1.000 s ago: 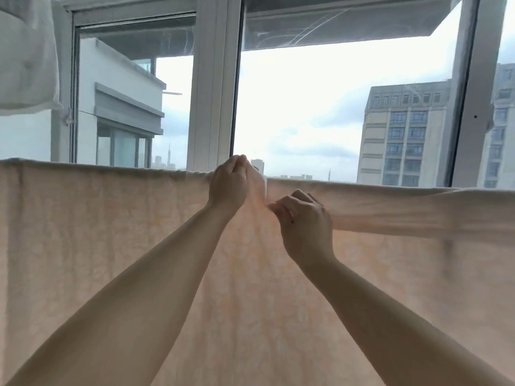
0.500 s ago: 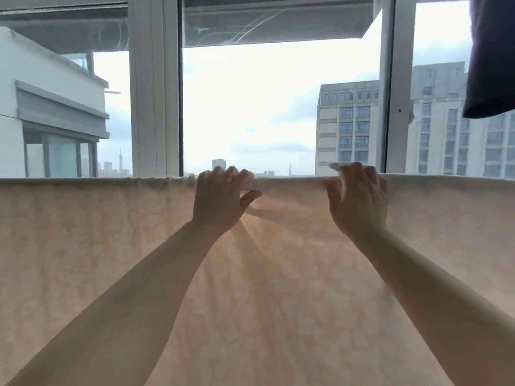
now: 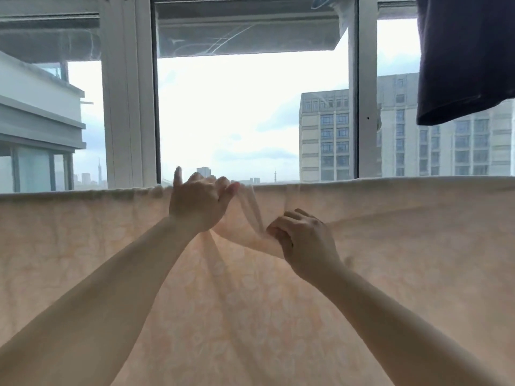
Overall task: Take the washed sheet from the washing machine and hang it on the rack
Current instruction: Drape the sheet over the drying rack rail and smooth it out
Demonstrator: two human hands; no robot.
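Draped already over the rack's rail, the peach floral sheet (image 3: 278, 316) – top fold running level from the left edge of view to the right, long axis across, near layer hanging down toward the viewer and filling the lower half of the head view. Rail itself hidden under the fold.

Left hand (image 3: 199, 200) up at the fold line, just left of centre, fingers curled over the top edge with thumb raised, gripping a bunched ridge of cloth there. Right hand (image 3: 302, 240) lower and to the right, a little below the fold, fingers and thumb pinched on a pleat of the near layer. Between the two, a taut twisted strand of fabric slanting down from left hand to right – hands close together, not touching.

Relation that matters: bunching sits between the hands, at centre of the fold; slack cloth lies out to the right, along the rail. Likely next – a sideways draw along the long axis, right hand better placed for it, being on that side and already clamped on the pleat, left hand anchoring at the fold.

Beyond the fold, white window frame (image 3: 125, 107) and grey tower block (image 3: 326, 135); dark navy garment (image 3: 462, 57) hanging top right, well above the sheet
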